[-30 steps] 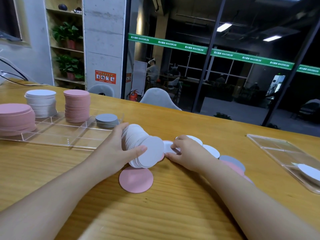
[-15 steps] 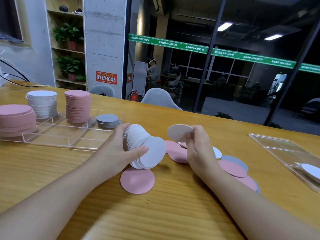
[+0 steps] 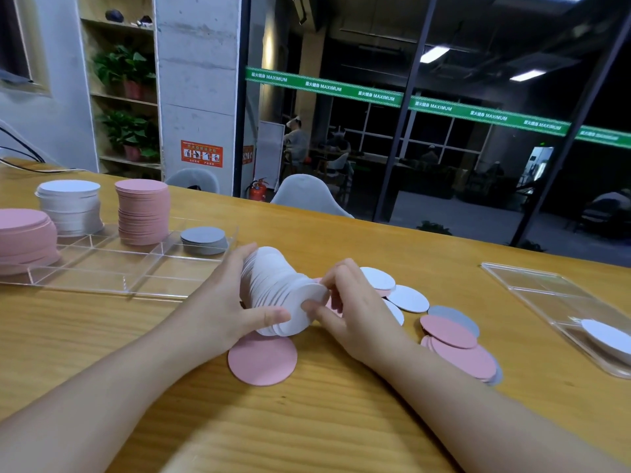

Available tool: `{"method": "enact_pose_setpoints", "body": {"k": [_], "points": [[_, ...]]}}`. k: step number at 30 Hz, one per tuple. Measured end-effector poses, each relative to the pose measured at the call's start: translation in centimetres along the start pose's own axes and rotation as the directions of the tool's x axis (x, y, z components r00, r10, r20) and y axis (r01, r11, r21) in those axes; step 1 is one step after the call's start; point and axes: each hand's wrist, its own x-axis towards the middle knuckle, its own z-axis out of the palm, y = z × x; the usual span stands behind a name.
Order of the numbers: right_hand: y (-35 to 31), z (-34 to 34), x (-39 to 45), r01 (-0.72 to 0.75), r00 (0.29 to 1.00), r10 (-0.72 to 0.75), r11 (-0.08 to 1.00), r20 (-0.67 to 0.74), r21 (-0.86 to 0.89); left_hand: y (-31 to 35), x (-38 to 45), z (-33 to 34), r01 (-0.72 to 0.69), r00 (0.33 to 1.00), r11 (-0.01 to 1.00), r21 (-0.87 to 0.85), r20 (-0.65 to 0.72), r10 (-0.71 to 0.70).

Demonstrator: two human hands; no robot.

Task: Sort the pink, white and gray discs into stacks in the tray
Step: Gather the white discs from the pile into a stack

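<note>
Gripped in the left hand (image 3: pixel 222 312), white discs (image 3: pixel 280 295) are being gathered; one is pinched on by the right hand (image 3: pixel 351 312); transfer to the tray (image 3: pixel 102 281) is probably called for next.

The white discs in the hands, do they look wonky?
Yes. The bunch of white discs held between the left hand and right hand is fanned out and slanted sideways, not a neat pile like the white stack in the tray.

Table (image 3: pixel 341 421) evenly lit from above; soft shadows. Background dim behind ceiling lights (image 3: pixel 433 54). Wide-angle bending at edges. Motion blur on near forearms, right tray (image 3: pixel 546 295).
</note>
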Motion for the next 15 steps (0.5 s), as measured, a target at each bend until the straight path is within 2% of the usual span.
{"method": "enact_pose_setpoints", "body": {"k": [2, 5, 7, 8, 10, 12, 15], "points": [[-0.5, -0.2, 0.0, -0.092, 0.996, 0.091, 0.994, 0.019, 0.065, -0.2, 0.0, 0.0, -0.004, 1.000, 1.000, 0.014, -0.002, 0.004], [-0.9, -1.1, 0.2, -0.146, 0.987, 0.143, 0.988, 0.068, 0.052, -0.1, 0.0, 0.0, -0.022, 1.000, 1.000, 0.023, -0.005, 0.022], [-0.2, -2.0, 0.6, -0.179, 0.984, 0.178, 0.984, 0.013, 0.026, 0.1, -0.1, 0.1, -0.027, 1.000, 0.999, 0.022, -0.005, 0.027], [0.6, -2.5, 0.8, -0.209, 0.977, 0.208, 0.978, -0.034, -0.015, 0.1, -0.1, 0.2, -0.025, 1.000, 0.999, 0.022, -0.005, 0.025], [3.0, -3.4, 1.1, -0.292, 0.956, 0.279, 0.934, -0.091, -0.204, 0.2, 0.0, 0.2, -0.022, 1.000, 1.000, 0.022, -0.007, 0.022], [5.5, -4.1, 0.8, -0.412, 0.906, 0.414, 0.821, -0.085, -0.395, 0.3, -0.1, 0.2, -0.022, 1.000, 1.000, 0.019, -0.005, 0.022], [7.3, -4.9, 0.4, -0.512, 0.830, 0.556, 0.735, -0.037, -0.444, 0.5, -0.2, 0.2, -0.022, 1.000, 0.999, 0.026, -0.007, 0.022]]}}
